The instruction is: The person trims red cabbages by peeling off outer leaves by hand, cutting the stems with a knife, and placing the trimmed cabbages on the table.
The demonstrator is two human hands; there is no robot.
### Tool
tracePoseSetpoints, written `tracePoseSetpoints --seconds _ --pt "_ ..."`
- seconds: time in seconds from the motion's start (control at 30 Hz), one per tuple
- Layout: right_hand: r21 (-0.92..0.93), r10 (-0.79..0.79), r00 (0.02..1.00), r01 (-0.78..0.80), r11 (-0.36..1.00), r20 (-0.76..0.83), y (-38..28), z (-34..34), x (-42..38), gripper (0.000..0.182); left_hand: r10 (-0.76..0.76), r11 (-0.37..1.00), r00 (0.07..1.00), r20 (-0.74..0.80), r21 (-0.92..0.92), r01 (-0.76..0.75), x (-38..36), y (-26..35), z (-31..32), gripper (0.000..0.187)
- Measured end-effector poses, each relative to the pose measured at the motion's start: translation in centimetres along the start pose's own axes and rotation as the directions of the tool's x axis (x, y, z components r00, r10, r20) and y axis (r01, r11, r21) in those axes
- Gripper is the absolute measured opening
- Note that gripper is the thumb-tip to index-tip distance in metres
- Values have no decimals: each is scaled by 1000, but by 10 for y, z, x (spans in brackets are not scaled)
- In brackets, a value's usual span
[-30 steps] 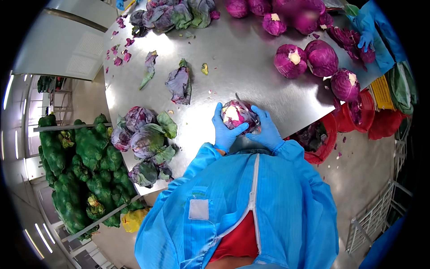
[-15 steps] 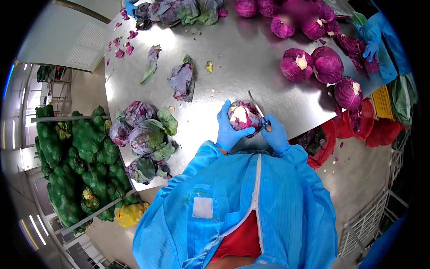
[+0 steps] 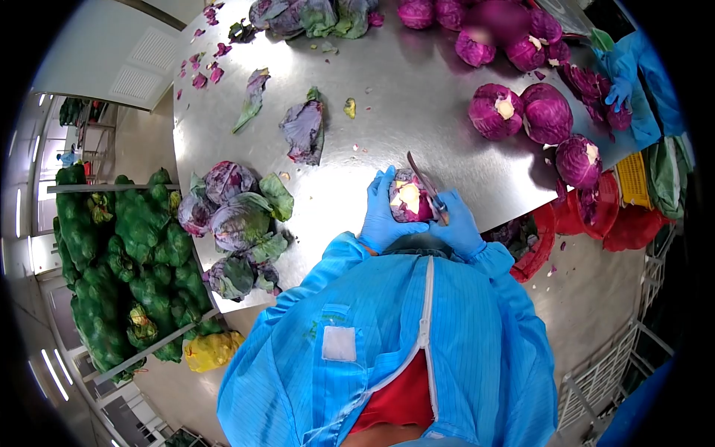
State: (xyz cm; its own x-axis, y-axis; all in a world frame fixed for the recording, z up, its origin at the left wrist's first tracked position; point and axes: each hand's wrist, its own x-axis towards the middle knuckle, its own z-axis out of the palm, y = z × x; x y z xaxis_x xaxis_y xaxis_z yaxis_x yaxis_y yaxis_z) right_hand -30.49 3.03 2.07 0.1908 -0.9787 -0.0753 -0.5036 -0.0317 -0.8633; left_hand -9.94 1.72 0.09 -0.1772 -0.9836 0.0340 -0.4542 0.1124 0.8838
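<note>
A red cabbage [image 3: 407, 198] with a pale cut base facing up is cupped in my left hand [image 3: 381, 214], near the table's front edge. My right hand [image 3: 458, 225] grips a knife [image 3: 423, 179] by its handle. The curved blade points up and away from me, along the right side of the cabbage. Left of my hands sit several untrimmed red cabbages [image 3: 242, 221] with loose greenish outer leaves. Beyond, a loose purple leaf [image 3: 303, 132] lies on the steel table [image 3: 357, 74].
Several trimmed cabbages [image 3: 547, 113] stand at right, by a co-worker's gloved hand [image 3: 619, 91]. Red baskets [image 3: 536, 249] and a yellow crate [image 3: 634, 179] are below the table's right edge. Green net sacks [image 3: 112, 276] fill a rack at left. A yellow bag [image 3: 212, 351] lies on the floor.
The cabbage has turned in my left hand and shifted slightly right. My right hand has moved a little down, and the blade now lies closer against the cabbage's side.
</note>
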Motion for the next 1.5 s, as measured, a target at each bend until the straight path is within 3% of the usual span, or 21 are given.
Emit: tracePoseSetpoints --seconds 0.1,0.2,0.27,0.3,0.33,0.37,0.43,0.47,0.53,0.57,0.67,0.73,0.8,0.87,0.93,1.07,1.17,1.23,1.3,1.43,1.5 --pt "96 93 996 -91 991 -9 12 -4 -11 33 -21 995 1000 2 -94 21 3 -5 -1 130" --pt "202 250 956 -217 955 -152 58 -1 -46 43 -41 960 999 -19 -276 35 6 -27 0 126" --pt "347 409 902 -342 873 -140 78 -28 -65 55 -95 906 990 99 -403 128 9 -26 -10 122" --pt "234 376 899 -324 917 -226 125 -37 -79 53 -12 975 994 112 -221 36 12 -17 -21 121" --pt "389 503 824 -388 835 -259 115 -53 -87 57 87 988 980 181 -140 -62 18 -13 -32 121" --pt "141 289 923 -260 955 -255 100 -78 -93 64 137 990 958 250 -49 -129 20 -23 -29 124" --pt "-208 286 813 -438 875 -507 141 -94 -108 70 147 978 910 387 80 -192 30 -3 -39 127" --pt "-139 276 801 -404 904 -531 135 -98 -102 64 194 951 866 460 129 -281 36 2 -39 127" --pt "184 455 799 -417 890 -393 117 -93 -80 57 188 935 808 559 150 -321 40 12 -40 124" --pt "246 338 826 -249 937 -451 103 -73 -63 52 193 932 808 557 152 -328 40 13 -39 123" --pt "501 404 909 -303 811 -104 71 -38 -21 54 187 940 817 545 143 -311 36 10 -43 119" --pt "539 347 935 -327 776 67 34 -18 2 60 161 957 842 515 128 -261 32 8 -53 118" --pt "549 109 989 -148 823 103 65 7 20 64 165 974 912 376 81 -210 21 -2 -59 110" --pt "658 78 992 -127 742 104 59 16 29 66 100 995 957 274 -26 -97 7 -9 -64 96" --pt "639 99 986 -164 751 137 20 9 27 65 83 996 967 239 -59 -71 -6 -15 -57 88" --pt "510 38 994 -84 856 101 15 18 20 69 -51 997 994 93 69 45 -11 7 -31 135" --pt "320 11 999 -24 947 42 14 16 6 69 -9 990 999 47 144 2 0 8 -22 134" --pt "326 165 977 -201 924 134 6 0 -1 66 27 986 998 63 163 -37 1 5 -18 134" --pt "286 135 985 -160 945 105 1 1 -5 64 35 979 997 65 197 -48 0 6 -15 135" --pt "151 34 984 -61 987 176 -18 1 -6 65 29 995 999 37 94 -32 -1 9 -13 139" --pt "167 115 971 -151 974 209 -20 5 -6 65 21 999 1000 23 30 -21 -1 8 -10 140"
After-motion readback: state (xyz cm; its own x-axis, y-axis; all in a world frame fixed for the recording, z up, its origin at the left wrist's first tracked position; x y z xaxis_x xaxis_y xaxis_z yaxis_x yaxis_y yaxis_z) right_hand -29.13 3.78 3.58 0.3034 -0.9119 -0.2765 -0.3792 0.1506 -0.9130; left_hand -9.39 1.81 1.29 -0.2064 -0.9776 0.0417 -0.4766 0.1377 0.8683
